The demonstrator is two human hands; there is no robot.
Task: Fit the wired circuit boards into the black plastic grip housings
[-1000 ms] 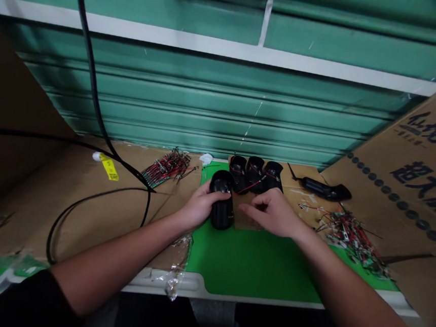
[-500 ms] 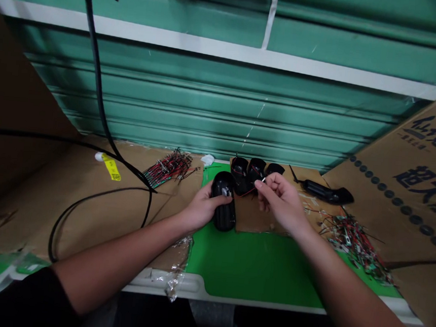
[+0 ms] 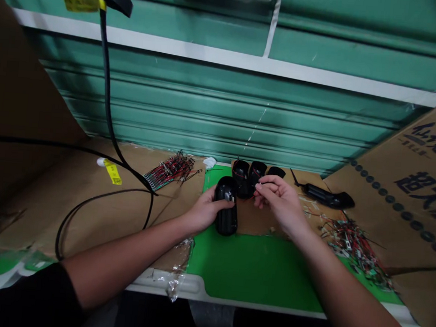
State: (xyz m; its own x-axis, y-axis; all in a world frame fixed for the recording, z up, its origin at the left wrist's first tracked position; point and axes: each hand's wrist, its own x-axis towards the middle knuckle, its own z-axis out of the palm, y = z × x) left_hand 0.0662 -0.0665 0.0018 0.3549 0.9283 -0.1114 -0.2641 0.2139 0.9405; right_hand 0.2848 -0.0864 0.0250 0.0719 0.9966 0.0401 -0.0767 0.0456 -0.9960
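My left hand (image 3: 205, 212) is wrapped around a black oval plastic housing (image 3: 226, 211) that rests on the green mat (image 3: 255, 266). My right hand (image 3: 281, 202) is just to its right, fingers pinched on a thin red wire (image 3: 248, 197) that runs toward the housing. Behind the hands stand three more black housings (image 3: 253, 172) in a row on a piece of cardboard.
A bundle of red and black wired parts (image 3: 169, 169) lies at the left on cardboard. A loose heap of wired parts (image 3: 351, 246) is at the right. A black tool (image 3: 327, 196) lies behind it. Black cables (image 3: 100, 201) loop at the left. A printed carton (image 3: 419, 176) stands right.
My right hand rose from beside the housing to the row of housings behind and pinched the wire. The left hand stayed on the housing. The view tilted slightly.
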